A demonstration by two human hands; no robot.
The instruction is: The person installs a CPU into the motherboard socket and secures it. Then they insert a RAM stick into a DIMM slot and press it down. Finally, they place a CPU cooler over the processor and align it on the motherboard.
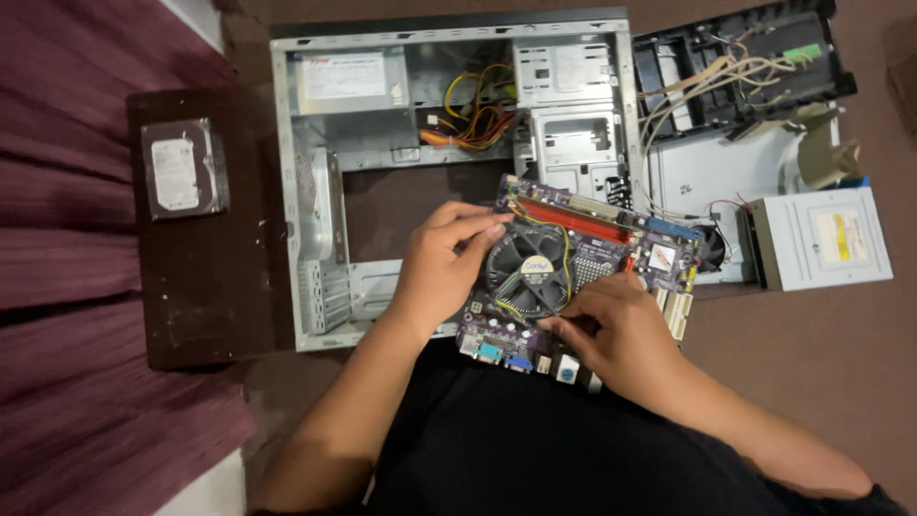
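Squarely over the person's lap, a purple motherboard (583, 263) with a round black cooler fan (527, 269) is held above the open computer case (315, 191). Left hand (441, 269) fingers (482, 229) pinch the fan's upper rim; right hand (626, 339) fingers (564, 327) curl against its lower edge.

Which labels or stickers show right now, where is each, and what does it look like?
Hard drive label: white rectangle on the grey drive, left on the dark board.
Power supply label: pale rectangle, top left inside the open case.
Optical drive sticker: yellow and white, on the grey box at right.
Fan sticker: small round, on the black fan hub between both hands.
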